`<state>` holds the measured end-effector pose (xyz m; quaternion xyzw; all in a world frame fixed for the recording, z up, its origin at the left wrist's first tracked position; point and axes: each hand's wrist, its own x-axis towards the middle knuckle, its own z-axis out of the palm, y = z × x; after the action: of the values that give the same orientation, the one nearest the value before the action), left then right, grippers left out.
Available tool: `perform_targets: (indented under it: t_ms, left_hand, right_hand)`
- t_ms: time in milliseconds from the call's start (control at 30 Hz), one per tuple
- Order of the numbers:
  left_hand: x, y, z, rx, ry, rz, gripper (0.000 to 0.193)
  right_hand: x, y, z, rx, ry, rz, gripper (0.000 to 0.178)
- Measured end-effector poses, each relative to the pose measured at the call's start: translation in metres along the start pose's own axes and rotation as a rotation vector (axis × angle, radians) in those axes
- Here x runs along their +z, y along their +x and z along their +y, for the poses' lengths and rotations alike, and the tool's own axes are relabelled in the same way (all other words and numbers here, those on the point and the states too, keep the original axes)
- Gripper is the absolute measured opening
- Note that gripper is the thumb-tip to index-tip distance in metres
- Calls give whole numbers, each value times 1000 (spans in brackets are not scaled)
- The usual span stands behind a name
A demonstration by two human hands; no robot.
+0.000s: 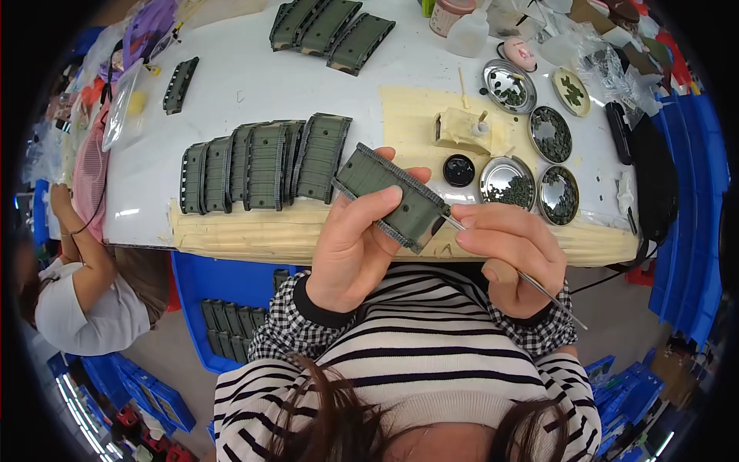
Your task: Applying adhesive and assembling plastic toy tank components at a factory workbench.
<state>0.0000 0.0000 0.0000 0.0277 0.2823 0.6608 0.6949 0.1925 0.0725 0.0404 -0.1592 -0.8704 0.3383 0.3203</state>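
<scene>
My left hand [354, 239] is closed around a curved dark green plastic piece [392, 196] with ribbed edges and a brown camouflage patch, thumb on its face. In my right hand [516, 250] is a thin metal rod-like tool [541, 289]; its upper end meets the piece's right corner. What the tip touches is too small to make out. Left of my hands, a row of similar green pieces [265, 165] stands on the table. Close by on the right are a small black pot [459, 170] and a round metal tin [508, 160] of small dark green parts.
More tins [551, 132] of small parts stand at the right, near a tape-wrapped block [466, 131]. Further green pieces [362, 42] lie at the back. A blue crate [192, 289] with green pieces is below the table's left edge. Another person [92, 300] sits at the left.
</scene>
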Motion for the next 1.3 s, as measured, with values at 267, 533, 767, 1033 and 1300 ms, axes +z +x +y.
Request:
perform_targets:
  t_ms: [267,533,767,1033,1300]
  left_hand:
    - [-2,5,3,-77,-73,-71,42]
    - [-1,8,3,-89,-69,-112,42]
    - [4,8,1,-84,-60,-83,42]
    - [5,9,1,-82,-52,-93,41]
    - [4,9,-1,-78,-32,-36,44]
  right_hand:
    - [0,0,-3,-54,-5,27,39]
    - [-5,-2,-7,-32,-20,-4,45]
    - [-6,-5,-7,-18,15,18,45]
    - [-6,-5,-4,-48,-27,26,40]
    - [-6,-2,1,-99,-18,15,37]
